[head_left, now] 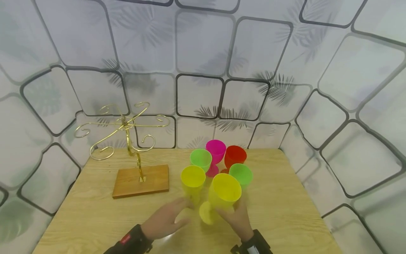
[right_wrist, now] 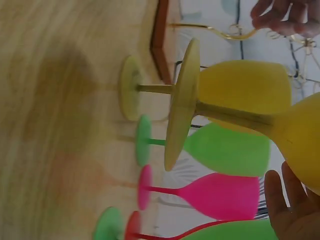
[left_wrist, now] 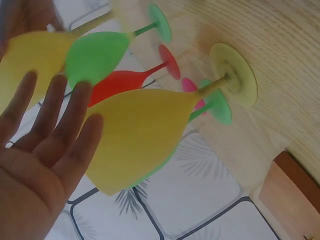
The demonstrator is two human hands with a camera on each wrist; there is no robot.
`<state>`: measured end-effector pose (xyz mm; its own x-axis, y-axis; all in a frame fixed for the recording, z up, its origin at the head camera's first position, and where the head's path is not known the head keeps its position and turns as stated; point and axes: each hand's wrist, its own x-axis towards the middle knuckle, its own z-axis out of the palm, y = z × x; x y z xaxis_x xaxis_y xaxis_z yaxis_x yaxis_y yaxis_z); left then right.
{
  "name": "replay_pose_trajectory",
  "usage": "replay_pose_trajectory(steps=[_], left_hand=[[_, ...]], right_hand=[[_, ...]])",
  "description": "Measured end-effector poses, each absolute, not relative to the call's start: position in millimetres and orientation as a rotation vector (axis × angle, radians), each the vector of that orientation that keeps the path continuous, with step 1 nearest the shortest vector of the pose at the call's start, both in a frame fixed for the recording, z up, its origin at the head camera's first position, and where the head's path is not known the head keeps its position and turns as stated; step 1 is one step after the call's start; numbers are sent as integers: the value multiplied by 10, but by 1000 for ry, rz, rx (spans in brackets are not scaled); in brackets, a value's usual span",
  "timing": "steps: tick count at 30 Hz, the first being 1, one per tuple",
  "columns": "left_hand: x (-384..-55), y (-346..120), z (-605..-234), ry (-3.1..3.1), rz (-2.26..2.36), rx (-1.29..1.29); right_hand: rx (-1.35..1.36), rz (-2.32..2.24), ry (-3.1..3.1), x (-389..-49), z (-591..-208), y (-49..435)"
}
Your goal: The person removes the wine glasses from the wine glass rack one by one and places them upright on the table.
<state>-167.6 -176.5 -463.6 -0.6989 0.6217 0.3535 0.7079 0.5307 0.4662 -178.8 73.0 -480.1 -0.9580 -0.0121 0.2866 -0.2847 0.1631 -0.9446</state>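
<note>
In the head view my right hand [head_left: 239,220] grips a yellow goblet [head_left: 226,190] by its bowl, thumb on the near side. Its round foot [right_wrist: 181,107] hangs clear of the tabletop in the right wrist view, the cup leaning. My left hand [head_left: 165,219], fingers extended, is beside a second yellow goblet [head_left: 192,178] that stands upright on the table. The left wrist view has those spread fingers [left_wrist: 70,112] close to that goblet's bowl, holding nothing. Behind stand two green goblets [head_left: 201,158], a magenta one [head_left: 216,150] and a red one [head_left: 235,155].
A gold metal stand with curled arms [head_left: 131,150] rises from a wooden base [head_left: 157,178] at the left of the table. The light wood table [head_left: 279,218] backs onto a patterned curtain [head_left: 200,98], which also runs along both sides.
</note>
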Motion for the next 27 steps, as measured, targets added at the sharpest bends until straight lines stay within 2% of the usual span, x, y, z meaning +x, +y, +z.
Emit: replay_pose_trajectory(steps=[4, 11, 21, 27], left_hand=[[-1665, -1780, -4666, -2736, -932, -1232], [-1643, -1787, -4639, -2844, -991, -1192], [-1648, -1804, -4652, -2877, -1018, -1150], [-1662, -1823, -4672, -2924, -1032, -1111]], right_hand=[[105, 1915, -2294, -1803, -5045, 746], [4, 1861, -2361, -1882, -5270, 818], [-166, 1773, -2406, -2018, -5397, 927], [-169, 1769, -2273, -2096, -5448, 1003]])
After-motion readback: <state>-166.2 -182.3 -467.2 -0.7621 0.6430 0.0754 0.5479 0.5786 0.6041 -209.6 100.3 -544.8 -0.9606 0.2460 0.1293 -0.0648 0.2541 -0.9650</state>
